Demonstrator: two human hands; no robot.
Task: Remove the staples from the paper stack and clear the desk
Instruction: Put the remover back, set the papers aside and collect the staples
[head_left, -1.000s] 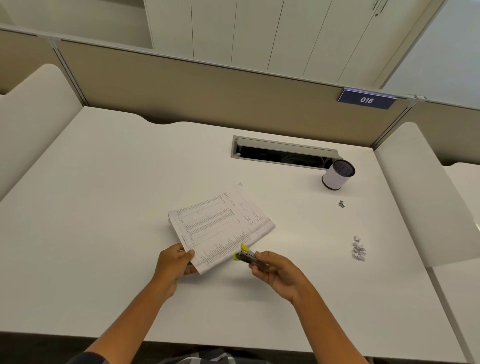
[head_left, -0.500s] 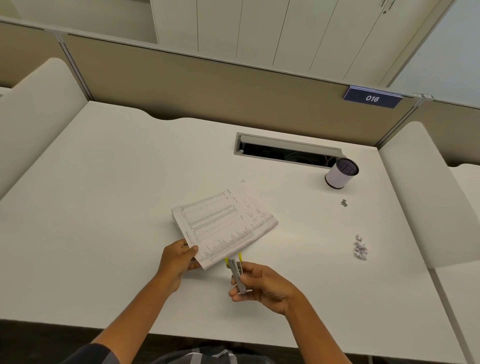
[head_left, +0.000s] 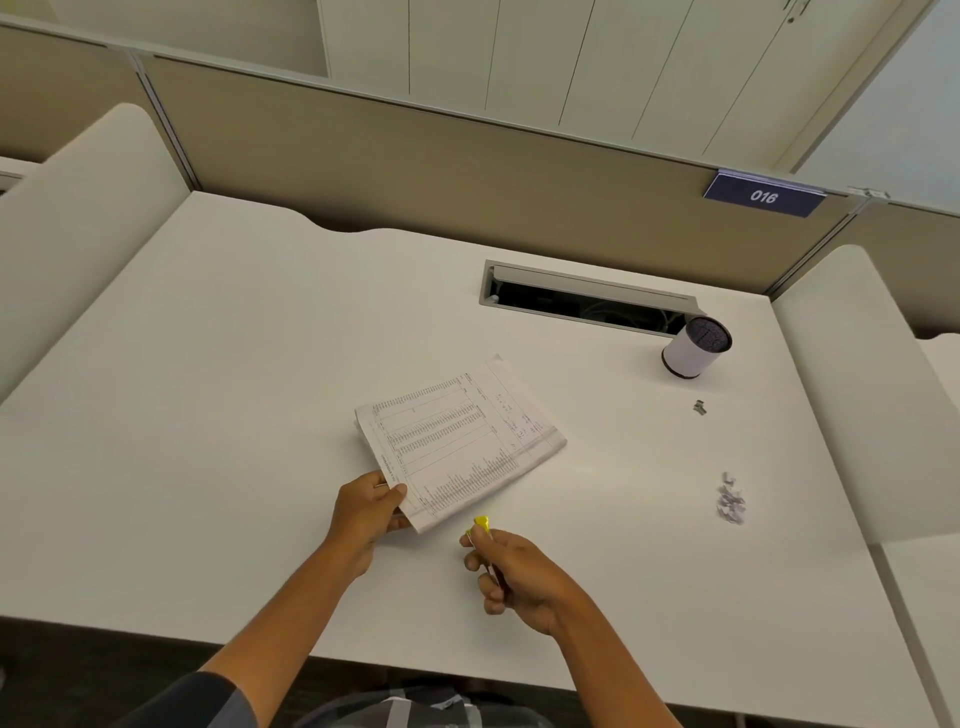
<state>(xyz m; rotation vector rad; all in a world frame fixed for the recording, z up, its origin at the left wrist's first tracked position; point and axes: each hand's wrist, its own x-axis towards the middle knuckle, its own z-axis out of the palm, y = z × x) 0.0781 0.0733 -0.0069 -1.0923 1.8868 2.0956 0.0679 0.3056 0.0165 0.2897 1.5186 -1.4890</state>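
Two hands are busy: our left hand (head_left: 370, 512) pinches the near corner of the stack (head_left: 457, 441) on the desk (head_left: 208, 415), our right hand (head_left: 511, 574) grips the remover (head_left: 481, 525) just beside that corner, and a slanted bite could tear paper or fling staples toward the pile (head_left: 730, 501).

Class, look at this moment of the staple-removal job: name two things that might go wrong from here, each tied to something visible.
1. The left hand pinches only the near corner of the white printed paper stack; prying could tear or slide the sheets.
2. The loose pile of pulled metal staples lies near the white desk's right edge; a sweep of the right hand, gripping the yellow-tipped staple remover, might scatter them.
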